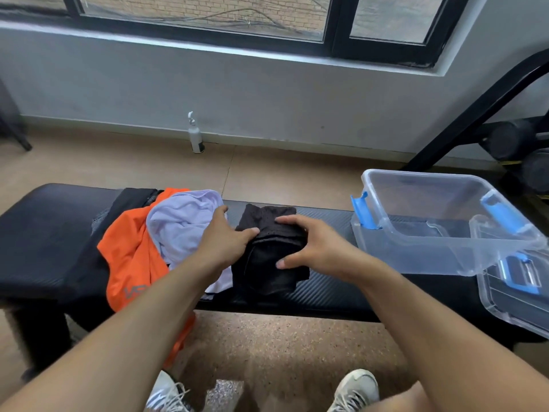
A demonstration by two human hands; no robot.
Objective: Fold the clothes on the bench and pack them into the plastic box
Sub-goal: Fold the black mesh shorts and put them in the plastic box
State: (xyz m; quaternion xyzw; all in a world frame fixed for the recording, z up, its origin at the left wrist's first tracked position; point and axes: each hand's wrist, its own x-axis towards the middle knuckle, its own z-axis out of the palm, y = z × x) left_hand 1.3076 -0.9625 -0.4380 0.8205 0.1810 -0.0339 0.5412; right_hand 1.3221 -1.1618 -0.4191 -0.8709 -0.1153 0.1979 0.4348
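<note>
Two hands work at the near middle of the bench (326, 289): my left hand (225, 236) lies with loose, straight fingers on the left edge of the black mesh garment (267, 263), and my right hand (309, 245) curls thumb and fingers over its folded top, pinching it. Left of it on the bench lie the lilac shirt (181, 224), the orange shirt (130, 257) and a black garment (89, 257). At the bench's right end sits the plastic box (439, 233), its lid (511, 292) off beside it, and beyond the bench a white bottle (194, 135) stands by the wall.
</note>
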